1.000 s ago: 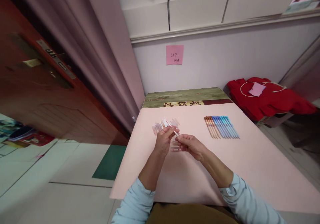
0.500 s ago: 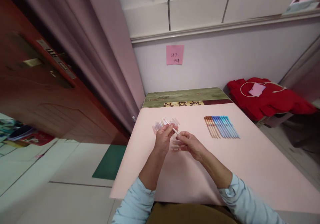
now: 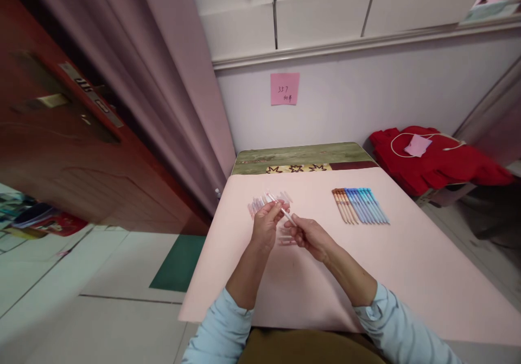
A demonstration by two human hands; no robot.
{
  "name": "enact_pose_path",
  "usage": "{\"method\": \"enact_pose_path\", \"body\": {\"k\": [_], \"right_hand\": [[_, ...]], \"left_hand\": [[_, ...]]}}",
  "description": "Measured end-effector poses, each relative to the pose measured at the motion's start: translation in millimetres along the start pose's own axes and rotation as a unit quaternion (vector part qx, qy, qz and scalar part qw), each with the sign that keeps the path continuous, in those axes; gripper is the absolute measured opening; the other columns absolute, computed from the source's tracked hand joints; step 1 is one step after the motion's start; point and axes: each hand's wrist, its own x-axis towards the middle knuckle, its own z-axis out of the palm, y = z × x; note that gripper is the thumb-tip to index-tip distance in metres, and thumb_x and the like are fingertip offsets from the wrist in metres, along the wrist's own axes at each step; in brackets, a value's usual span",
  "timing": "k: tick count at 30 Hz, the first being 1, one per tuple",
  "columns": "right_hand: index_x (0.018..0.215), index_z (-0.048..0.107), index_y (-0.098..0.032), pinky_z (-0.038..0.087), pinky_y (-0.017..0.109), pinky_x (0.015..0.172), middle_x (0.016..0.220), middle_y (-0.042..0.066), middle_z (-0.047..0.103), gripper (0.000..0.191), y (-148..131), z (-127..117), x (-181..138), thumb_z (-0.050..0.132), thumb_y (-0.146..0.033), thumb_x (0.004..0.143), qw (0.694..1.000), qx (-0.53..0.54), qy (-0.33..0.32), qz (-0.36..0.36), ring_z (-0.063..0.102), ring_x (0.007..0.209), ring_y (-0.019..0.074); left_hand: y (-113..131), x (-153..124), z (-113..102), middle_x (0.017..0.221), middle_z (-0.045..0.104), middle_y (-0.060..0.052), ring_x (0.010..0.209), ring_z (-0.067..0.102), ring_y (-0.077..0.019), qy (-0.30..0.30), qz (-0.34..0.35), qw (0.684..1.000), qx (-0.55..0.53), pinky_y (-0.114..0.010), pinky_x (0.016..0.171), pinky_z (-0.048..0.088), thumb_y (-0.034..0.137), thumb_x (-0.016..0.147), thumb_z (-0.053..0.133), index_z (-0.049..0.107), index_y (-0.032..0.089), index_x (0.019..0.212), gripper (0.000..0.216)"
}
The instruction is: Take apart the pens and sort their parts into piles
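Note:
My left hand (image 3: pixel 266 224) pinches a slim whitish pen (image 3: pixel 287 213) with a reddish far end, held slantwise over the table. The fingers of my right hand (image 3: pixel 311 236) are closed on its near end. Whether it is a whole pen or only a part is too small to tell. Just beyond my left hand lies a group of pale, clear stick-like pieces (image 3: pixel 255 205), partly covered by that hand. More pale sticks (image 3: pixel 286 240) lie below, between my hands. To the right, a neat row of brown, blue and turquoise pens (image 3: pixel 360 206) lies side by side.
The table wears a pale pink cover (image 3: pixel 391 277); its green patterned far end (image 3: pixel 301 155) meets the wall. A red cloth (image 3: pixel 443 160) with a white cable sits beyond the right edge. A wooden door (image 3: pixel 122 179) and a curtain (image 3: pixel 179 82) stand at left.
My right fingers have curled in and closed more tightly around the near end of the pen. My left hand has stayed almost in place.

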Motion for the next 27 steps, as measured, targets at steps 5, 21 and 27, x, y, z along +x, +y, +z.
{"method": "enact_pose_path", "body": {"k": [5, 21, 27], "right_hand": [[0.090, 0.063, -0.018, 0.055, 0.028, 0.061, 0.072, -0.001, 0.064, 0.037, 0.3, -0.9, -0.4, 0.078, -0.046, 0.071, 1.000, 0.007, -0.005, -0.009, 0.054, 0.052, 0.0084], [0.080, 0.065, -0.014, 0.038, 0.018, 0.040, 0.058, -0.002, 0.057, 0.035, -0.2, -2.0, -0.3, 0.071, -0.049, 0.078, 1.000, -0.019, 0.016, 0.003, 0.044, 0.041, 0.0050], [0.077, 0.058, -0.018, 0.035, 0.016, 0.044, 0.068, -0.003, 0.061, 0.036, 1.6, -2.1, -0.8, 0.082, -0.042, 0.065, 1.000, -0.010, -0.003, -0.022, 0.046, 0.048, 0.0043]], "left_hand": [[1.2, -1.0, 0.4, 0.085, 0.072, -0.008, 0.077, 0.068, -0.0161, 0.007, -0.003, 1.000, -0.006, -0.033, 0.086, 0.051, 0.030, 0.067, 0.081, 0.067, 0.012, 0.089, 0.031], [4.2, -1.7, 2.3, 0.085, 0.072, -0.009, 0.075, 0.068, -0.0143, 0.015, 0.003, 1.000, -0.014, -0.031, 0.086, 0.050, 0.027, 0.069, 0.080, 0.067, 0.010, 0.089, 0.029], [7.4, 0.0, 1.2, 0.088, 0.072, -0.011, 0.074, 0.069, -0.0152, 0.030, 0.007, 0.999, -0.033, -0.033, 0.086, 0.053, 0.023, 0.074, 0.076, 0.066, 0.010, 0.091, 0.024]]}}
